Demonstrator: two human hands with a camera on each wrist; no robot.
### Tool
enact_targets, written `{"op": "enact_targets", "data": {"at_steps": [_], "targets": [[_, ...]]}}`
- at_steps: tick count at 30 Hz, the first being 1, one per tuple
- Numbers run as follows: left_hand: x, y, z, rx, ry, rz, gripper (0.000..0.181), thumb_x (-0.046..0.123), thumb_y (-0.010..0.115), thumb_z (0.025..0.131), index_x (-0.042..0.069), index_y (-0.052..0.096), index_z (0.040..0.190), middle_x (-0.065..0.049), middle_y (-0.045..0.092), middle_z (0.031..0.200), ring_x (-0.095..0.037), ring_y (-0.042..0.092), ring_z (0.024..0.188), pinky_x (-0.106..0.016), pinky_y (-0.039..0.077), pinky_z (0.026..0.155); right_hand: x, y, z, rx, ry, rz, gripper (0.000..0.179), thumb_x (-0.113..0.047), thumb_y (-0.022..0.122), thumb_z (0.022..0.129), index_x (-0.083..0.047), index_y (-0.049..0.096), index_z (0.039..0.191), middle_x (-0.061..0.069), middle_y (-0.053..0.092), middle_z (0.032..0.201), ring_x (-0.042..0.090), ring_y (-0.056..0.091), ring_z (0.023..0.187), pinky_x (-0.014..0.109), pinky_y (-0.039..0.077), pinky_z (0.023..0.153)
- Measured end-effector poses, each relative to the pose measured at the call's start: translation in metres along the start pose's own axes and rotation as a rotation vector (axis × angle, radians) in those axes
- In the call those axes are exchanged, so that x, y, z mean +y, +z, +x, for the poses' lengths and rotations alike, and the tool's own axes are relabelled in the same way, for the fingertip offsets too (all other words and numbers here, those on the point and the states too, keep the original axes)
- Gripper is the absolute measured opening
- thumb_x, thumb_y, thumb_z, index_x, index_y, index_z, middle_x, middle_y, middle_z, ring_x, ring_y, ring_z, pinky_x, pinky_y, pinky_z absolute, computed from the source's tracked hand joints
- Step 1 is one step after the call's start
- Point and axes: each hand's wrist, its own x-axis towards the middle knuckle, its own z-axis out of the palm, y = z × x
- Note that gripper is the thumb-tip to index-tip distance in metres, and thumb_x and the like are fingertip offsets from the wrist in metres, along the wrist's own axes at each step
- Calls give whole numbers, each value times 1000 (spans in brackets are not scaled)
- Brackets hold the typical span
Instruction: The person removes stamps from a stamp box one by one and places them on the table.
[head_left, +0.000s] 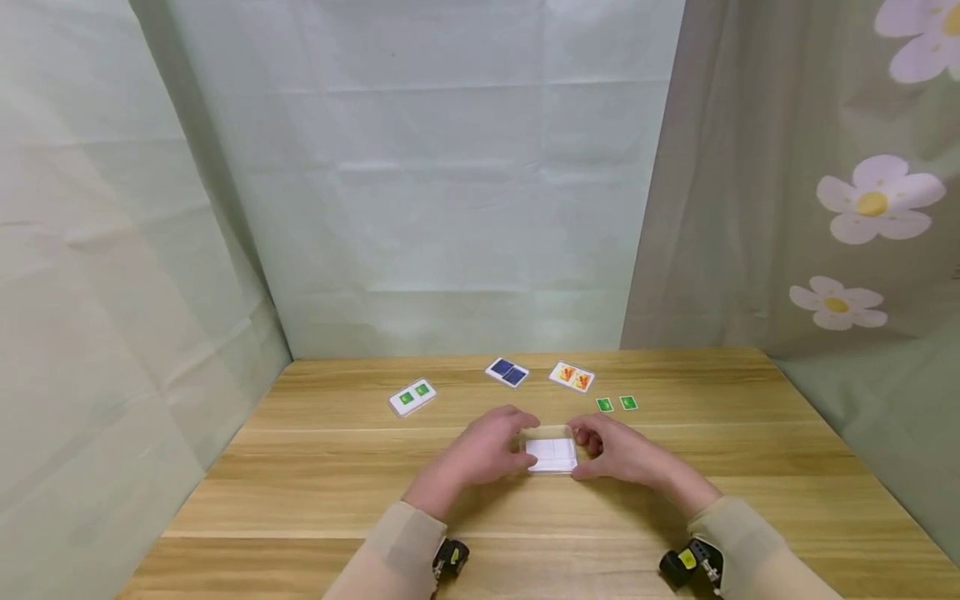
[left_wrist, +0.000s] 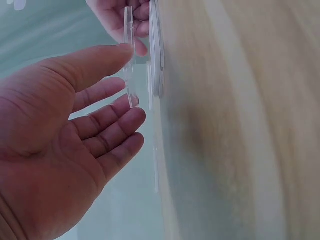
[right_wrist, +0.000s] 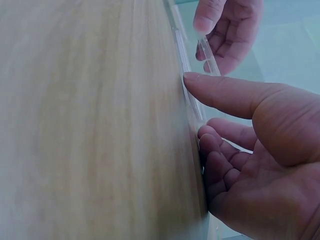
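Between thumb and fingers, my left hand (head_left: 480,450) pinches a thin clear plastic plate (left_wrist: 128,82), raised slightly above the tabletop. Beneath it, a flat clear case (left_wrist: 157,55) with white paper pieces (head_left: 552,455) inside lies on the wood. My right hand (head_left: 626,452) is at the case's right side, thumb at the near corner and curled fingers at the far one. The right wrist view shows that thumb (right_wrist: 210,90) against the case's edge, with the plate (right_wrist: 211,57) apart from the case on the left hand's side.
Behind the hands lie a case with two green pictures (head_left: 412,397), one with dark blue pictures (head_left: 507,372) and one with orange pictures (head_left: 572,377). Two loose green squares (head_left: 628,403) rest right of them. Pale curtains (head_left: 450,208) hang beyond the wooden table (head_left: 315,483).
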Motion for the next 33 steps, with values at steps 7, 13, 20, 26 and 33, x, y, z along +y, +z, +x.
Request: {"op": "enact_targets", "data": {"at_steps": [7, 13, 20, 26, 33], "targets": [[6, 0, 1, -8, 23, 31, 52, 24, 89, 96, 6, 72, 141, -9, 71, 134, -22, 66, 119, -39, 55, 109, -1, -1, -1, -12, 14, 26, 72, -10, 95, 88, 3, 57, 148, 8, 59, 113, 24, 54, 100, 29, 47, 83], [8, 1, 1, -35, 12, 25, 51, 23, 91, 95, 6, 73, 139, -9, 72, 131, -17, 65, 110, -35, 56, 101, -2, -2, -1, -19, 12, 20, 58, -12, 95, 89, -1, 64, 137, 8, 59, 111, 25, 54, 99, 29, 47, 82], [9, 4, 1, -60, 5, 18, 50, 23, 92, 94, 6, 74, 137, -9, 72, 129, -16, 65, 109, -33, 56, 100, -3, -2, -2, -21, 8, -6, 48, -9, 95, 88, -3, 67, 126, 7, 58, 108, 24, 52, 99, 28, 46, 81], [12, 5, 2, -72, -24, 7, 53, 24, 93, 92, 6, 74, 138, -8, 71, 130, -17, 64, 111, -33, 56, 102, -3, -2, -5, -16, 9, -25, 47, -8, 95, 86, -4, 67, 124, 6, 58, 107, 24, 52, 99, 29, 46, 80], [15, 5, 2, -85, -39, 1, 52, 25, 93, 93, 7, 74, 138, -8, 70, 132, -18, 64, 115, -35, 55, 105, -4, -3, -7, -14, 25, -35, 48, -13, 96, 87, -4, 68, 125, 6, 58, 107, 24, 52, 99, 29, 46, 81]]}}
